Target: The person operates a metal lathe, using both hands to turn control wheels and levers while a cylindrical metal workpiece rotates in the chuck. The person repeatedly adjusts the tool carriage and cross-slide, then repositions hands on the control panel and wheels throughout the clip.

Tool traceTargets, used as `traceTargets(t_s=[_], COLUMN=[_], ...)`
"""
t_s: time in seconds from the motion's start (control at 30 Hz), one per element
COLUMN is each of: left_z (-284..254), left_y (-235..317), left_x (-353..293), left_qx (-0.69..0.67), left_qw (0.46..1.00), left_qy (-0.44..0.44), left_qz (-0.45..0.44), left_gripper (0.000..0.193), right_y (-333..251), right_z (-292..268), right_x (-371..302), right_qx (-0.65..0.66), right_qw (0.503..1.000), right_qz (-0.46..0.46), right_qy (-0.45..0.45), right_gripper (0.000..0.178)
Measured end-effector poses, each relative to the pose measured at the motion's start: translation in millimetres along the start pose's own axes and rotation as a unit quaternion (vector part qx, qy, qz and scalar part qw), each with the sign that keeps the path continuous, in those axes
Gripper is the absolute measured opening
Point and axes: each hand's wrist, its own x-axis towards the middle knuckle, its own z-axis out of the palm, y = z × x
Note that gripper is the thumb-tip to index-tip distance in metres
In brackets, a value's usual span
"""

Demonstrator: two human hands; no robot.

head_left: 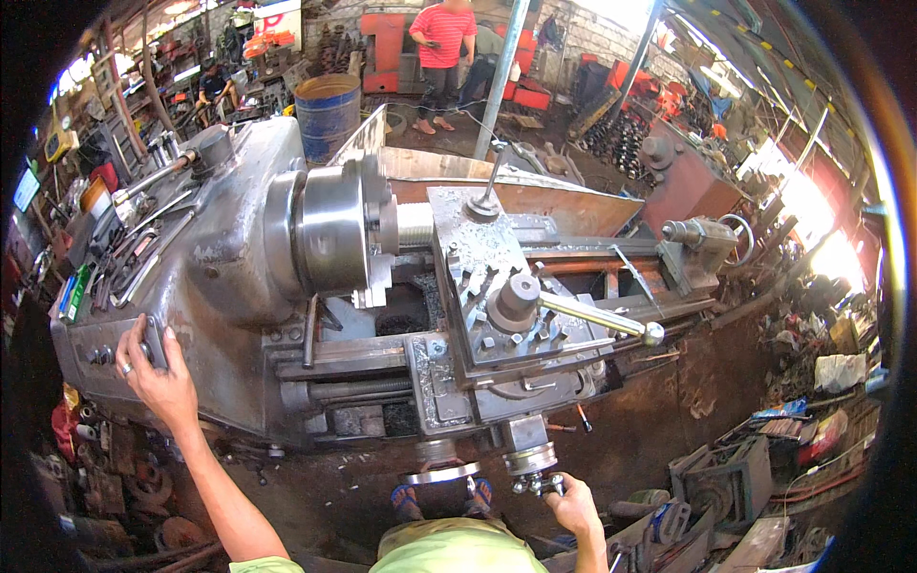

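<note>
I stand at a large metal lathe. My left hand [158, 377], ringed on one finger, reaches to the front of the headstock [229, 258], its fingers round a dark flat lever [155, 344]. Down by my feet, my right hand [576, 508] grips the ball-ended crank handle [540, 485] of the cross slide. Between them sits the big round chuck [330, 229], with a ribbed light workpiece [415, 225] at its right side. The square tool post [497, 286], ringed with bolts, carries a long clamping handle [602, 317] pointing right.
Wrenches and rods [143, 253] lie on the headstock. The tailstock [697, 250] stands at the bed's right end. Behind the lathe are a blue drum [327, 115] and a person in a red shirt [443, 43]. Scrap parts [726, 477] crowd the floor at right; metal chips litter the carriage.
</note>
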Motion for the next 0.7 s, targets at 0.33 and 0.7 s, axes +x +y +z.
traceTargets(t_s=[0.33, 0.7], left_z=[0.8, 0.8], left_y=[-1.8, -2.4], left_x=[-1.9, -2.9], left_qx=[0.000, -0.009], left_qw=[1.000, 1.000], left_qy=[-0.001, -0.001], left_qz=[-0.015, -0.014], left_gripper=[0.036, 0.035], right_y=[4.8, 2.5], right_z=[2.7, 4.7], right_x=[2.0, 1.1], right_qx=[-0.001, -0.006], right_qw=[1.000, 1.000], right_qz=[0.021, 0.017], right_qy=[-0.020, -0.021], right_gripper=[0.036, 0.035])
